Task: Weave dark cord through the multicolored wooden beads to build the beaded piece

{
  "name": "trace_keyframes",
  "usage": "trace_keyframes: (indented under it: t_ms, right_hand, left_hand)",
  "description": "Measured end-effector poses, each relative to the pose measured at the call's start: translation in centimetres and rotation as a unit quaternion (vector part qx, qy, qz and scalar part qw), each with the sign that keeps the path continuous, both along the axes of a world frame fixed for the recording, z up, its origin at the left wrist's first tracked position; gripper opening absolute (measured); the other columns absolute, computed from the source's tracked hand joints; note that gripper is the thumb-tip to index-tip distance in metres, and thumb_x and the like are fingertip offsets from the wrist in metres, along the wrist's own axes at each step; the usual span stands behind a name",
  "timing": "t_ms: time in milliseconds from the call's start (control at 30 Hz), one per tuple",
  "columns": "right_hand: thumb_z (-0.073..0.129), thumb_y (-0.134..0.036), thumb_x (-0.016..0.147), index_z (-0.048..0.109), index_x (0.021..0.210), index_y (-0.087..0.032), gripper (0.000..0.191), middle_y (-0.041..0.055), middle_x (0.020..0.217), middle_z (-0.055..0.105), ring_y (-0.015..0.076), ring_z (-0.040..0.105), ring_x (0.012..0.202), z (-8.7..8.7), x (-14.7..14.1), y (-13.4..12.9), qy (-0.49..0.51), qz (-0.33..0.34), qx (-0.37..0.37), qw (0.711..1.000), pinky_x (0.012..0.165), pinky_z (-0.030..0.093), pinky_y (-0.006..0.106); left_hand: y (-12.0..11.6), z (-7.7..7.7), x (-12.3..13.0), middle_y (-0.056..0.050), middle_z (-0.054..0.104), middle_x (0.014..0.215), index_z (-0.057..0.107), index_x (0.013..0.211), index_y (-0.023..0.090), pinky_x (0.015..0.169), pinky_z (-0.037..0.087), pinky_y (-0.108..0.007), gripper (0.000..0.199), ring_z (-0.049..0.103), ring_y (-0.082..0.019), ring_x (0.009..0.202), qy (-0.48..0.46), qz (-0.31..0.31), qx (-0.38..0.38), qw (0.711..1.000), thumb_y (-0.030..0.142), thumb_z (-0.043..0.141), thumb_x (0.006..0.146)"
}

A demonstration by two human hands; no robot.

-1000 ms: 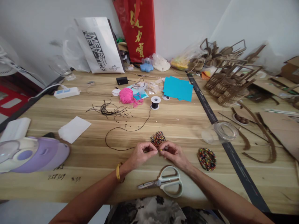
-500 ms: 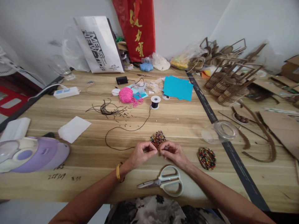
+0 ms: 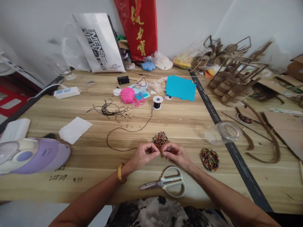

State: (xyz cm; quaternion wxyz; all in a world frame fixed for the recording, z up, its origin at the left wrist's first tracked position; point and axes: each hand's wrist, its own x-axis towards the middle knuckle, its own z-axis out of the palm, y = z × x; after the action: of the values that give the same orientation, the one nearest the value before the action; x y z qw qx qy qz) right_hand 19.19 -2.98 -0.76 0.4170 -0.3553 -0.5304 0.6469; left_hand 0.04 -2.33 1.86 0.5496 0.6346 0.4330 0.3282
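My left hand (image 3: pixel 146 154) is closed in a pinch on the black cord (image 3: pixel 120 150), which loops over the table to a white-rimmed spool (image 3: pixel 157 102). Fingertip to fingertip with it, my right hand (image 3: pixel 176 154) pinches a small yellowish bead (image 3: pixel 163 152). Whether the cord passes through that bead is too small to tell. Just beyond my fingers lies a pile of multicoloured beads (image 3: pixel 160 138), partly hidden by them. Scissors with pale handles (image 3: pixel 174 182) rest on the table below my hands. Right of my right forearm is a coil of strung beads (image 3: pixel 210 159).
Cut black cords (image 3: pixel 110 109) and short snippets lie left of the spool, near pink yarn (image 3: pixel 127 95) and blue sheets (image 3: pixel 180 88). A purple-and-white device (image 3: pixel 44 156) stands at left. Clear round containers (image 3: pixel 228 132) and woven baskets (image 3: pixel 230 85) occupy the right.
The view has shifted very slightly. Both hands keep their pinch at nearly the same spot, and nothing on the table has visibly moved.
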Motion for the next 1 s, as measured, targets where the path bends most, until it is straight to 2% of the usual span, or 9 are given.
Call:
trace_keyframes:
  t_ms: [600, 1000]
  right_hand:
    - [0.070, -0.029, 0.079, 0.063, 0.083, -0.017, 0.015, -0.0002, 0.069, 0.057, 0.0089, 0.051, 0.060, -0.17, 0.01, 0.05, 0.016, 0.016, 0.022, 1.000, 0.050, 0.046, 0.017]
    - [0.070, -0.029, 0.078, 0.064, 0.082, -0.016, 0.015, -0.0004, 0.068, 0.058, 0.0082, 0.052, 0.059, 0.06, 0.01, 0.04, 0.013, 0.011, 0.004, 1.000, 0.050, 0.046, 0.017]
  left_hand:
    - [-0.02, -0.26, 0.07, -0.003, 0.063, 0.066, 0.064, 0.069, 0.012, 0.062, 0.041, -0.023, 0.014, 0.054, -0.012, 0.063, 0.009, -0.005, -0.002, 1.000, 0.024, 0.062, 0.074]
    - [0.03, -0.21, 0.16, -0.002, 0.062, 0.065, 0.063, 0.068, 0.012, 0.061, 0.040, -0.022, 0.012, 0.053, -0.012, 0.063, -0.002, 0.002, 0.006, 1.000, 0.022, 0.062, 0.074]
